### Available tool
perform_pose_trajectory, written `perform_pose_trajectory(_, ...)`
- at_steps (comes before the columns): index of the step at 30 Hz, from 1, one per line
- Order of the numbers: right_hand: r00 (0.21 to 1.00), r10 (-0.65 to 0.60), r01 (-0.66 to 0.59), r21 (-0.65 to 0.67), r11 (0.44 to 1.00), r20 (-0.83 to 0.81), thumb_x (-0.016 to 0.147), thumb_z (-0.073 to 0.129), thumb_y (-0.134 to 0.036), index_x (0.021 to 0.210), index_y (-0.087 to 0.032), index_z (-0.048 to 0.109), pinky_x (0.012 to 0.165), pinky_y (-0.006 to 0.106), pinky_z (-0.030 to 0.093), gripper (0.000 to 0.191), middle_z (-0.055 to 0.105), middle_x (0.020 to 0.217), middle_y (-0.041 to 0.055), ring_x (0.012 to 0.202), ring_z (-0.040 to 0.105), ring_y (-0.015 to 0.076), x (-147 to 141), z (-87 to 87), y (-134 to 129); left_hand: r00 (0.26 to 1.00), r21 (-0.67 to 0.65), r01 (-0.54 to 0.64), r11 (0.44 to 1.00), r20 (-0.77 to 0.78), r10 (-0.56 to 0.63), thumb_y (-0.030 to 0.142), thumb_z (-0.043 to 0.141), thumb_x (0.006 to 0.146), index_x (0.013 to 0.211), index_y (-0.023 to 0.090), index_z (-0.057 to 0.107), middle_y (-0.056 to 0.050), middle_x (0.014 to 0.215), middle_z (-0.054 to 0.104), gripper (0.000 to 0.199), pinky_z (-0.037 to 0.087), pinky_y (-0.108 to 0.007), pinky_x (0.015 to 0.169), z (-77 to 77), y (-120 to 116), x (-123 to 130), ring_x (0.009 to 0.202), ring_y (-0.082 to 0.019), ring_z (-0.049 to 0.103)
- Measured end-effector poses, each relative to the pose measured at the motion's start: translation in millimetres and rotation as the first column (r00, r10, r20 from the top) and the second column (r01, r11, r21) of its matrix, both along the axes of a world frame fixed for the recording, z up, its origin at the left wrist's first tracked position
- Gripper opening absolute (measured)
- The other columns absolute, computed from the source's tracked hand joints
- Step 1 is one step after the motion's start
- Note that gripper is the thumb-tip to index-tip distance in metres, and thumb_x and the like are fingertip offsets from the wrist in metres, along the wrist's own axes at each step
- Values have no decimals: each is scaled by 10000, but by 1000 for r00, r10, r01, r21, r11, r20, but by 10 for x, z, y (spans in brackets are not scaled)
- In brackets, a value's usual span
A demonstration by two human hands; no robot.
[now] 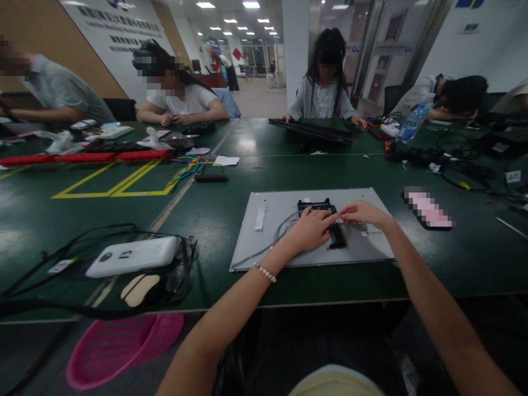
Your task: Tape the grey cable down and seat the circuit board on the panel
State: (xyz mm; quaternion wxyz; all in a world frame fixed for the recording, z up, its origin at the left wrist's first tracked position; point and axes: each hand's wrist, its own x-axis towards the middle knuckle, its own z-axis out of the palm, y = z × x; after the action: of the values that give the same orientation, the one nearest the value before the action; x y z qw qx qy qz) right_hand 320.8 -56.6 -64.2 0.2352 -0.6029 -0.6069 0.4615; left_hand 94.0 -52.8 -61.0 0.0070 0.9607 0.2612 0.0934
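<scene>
A grey metal panel (363,250) lies flat on the green table in front of me. A black bracket (317,207) is fixed near its middle, and grey cables (284,224) run from it toward the panel's left corner. My left hand (310,230) rests on the panel over the cables, fingertips against the bracket. My right hand (362,213) meets it from the right, fingertips pinched at the bracket's right side. Whether anything small is held between those fingers is hidden. A white strip (259,217) is stuck on the panel's left part.
A white device (132,256) with black cords lies at my left, a pink basket (119,346) below the table edge. A phone (429,210) lies right of the panel. Other people sit across the table, with a keyboard (313,131), bottle (413,122) and cables (454,159).
</scene>
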Motion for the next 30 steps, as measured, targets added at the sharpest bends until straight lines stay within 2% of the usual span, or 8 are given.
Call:
perform_pose_trajectory(4, 999, -23, 23, 3, 1000, 44, 760, 646, -279, 860, -167, 690, 547, 207, 468, 156, 695, 756, 36, 649, 620, 118, -21, -27, 24, 1000, 31, 1, 1000, -1, 0, 299, 415, 925, 1373, 287, 441, -84, 1361, 497, 449, 207, -498, 1098, -22, -3, 6, 1222, -260, 471)
perform_pose_trajectory(7, 999, -29, 29, 11, 1000, 19, 741, 663, -285, 832, -155, 685, 538, 208, 463, 160, 690, 730, 38, 620, 613, 117, -33, -42, 33, 1000, 45, -1, 999, 2, 1, 312, 417, 933, 1342, 281, 475, -87, 1338, 509, 415, 220, -502, 1087, -31, -7, 13, 1201, -259, 483)
perform_pose_trajectory(11, 1000, -27, 27, 28, 999, 4, 727, 662, -268, 810, -155, 679, 537, 211, 454, 142, 682, 703, 32, 602, 606, 117, -35, -47, 24, 1000, 63, 1, 998, 6, -2, 313, 406, 939, 1333, 275, 484, -93, 1324, 511, 403, 227, -503, 1081, -40, -7, 21, 1197, -259, 482)
perform_pose_trajectory(15, 998, -12, 8, 66, 998, 56, 722, 652, -272, 823, -151, 685, 553, 227, 458, 161, 681, 706, 36, 617, 605, 131, -29, -77, 35, 1000, 68, -3, 998, -2, 3, 318, 414, 937, 1342, 268, 478, -96, 1328, 508, 413, 235, -491, 1078, -49, -5, 27, 1205, -263, 473)
perform_pose_trajectory(22, 978, 32, -94, 294, 951, 207, 690, 638, -238, 836, -166, 692, 703, 262, 474, 172, 684, 817, 33, 756, 614, 157, -40, -165, 100, 1000, 77, 6, 997, 8, -7, 297, 434, 923, 1308, 248, 504, -104, 1316, 515, 394, 263, -465, 1063, -36, -9, 30, 1193, -260, 482)
perform_pose_trajectory(26, 978, 85, -138, 291, 947, 188, 695, 594, -185, 793, -175, 689, 747, 275, 483, 136, 687, 786, 21, 760, 619, 158, -60, -189, 107, 1000, 76, 10, 997, -3, -10, 301, 431, 925, 1304, 239, 505, -108, 1320, 513, 391, 260, -465, 1066, -25, -7, 26, 1198, -261, 477)
perform_pose_trajectory(30, 979, 82, -134, 284, 949, 188, 701, 596, -191, 782, -173, 697, 755, 285, 489, 131, 696, 779, 28, 769, 628, 168, -60, -184, 99, 1000, 86, 11, 996, -6, -10, 300, 423, 930, 1307, 237, 495, -108, 1323, 512, 389, 228, -491, 1083, -14, -32, 19, 1217, -263, 462)
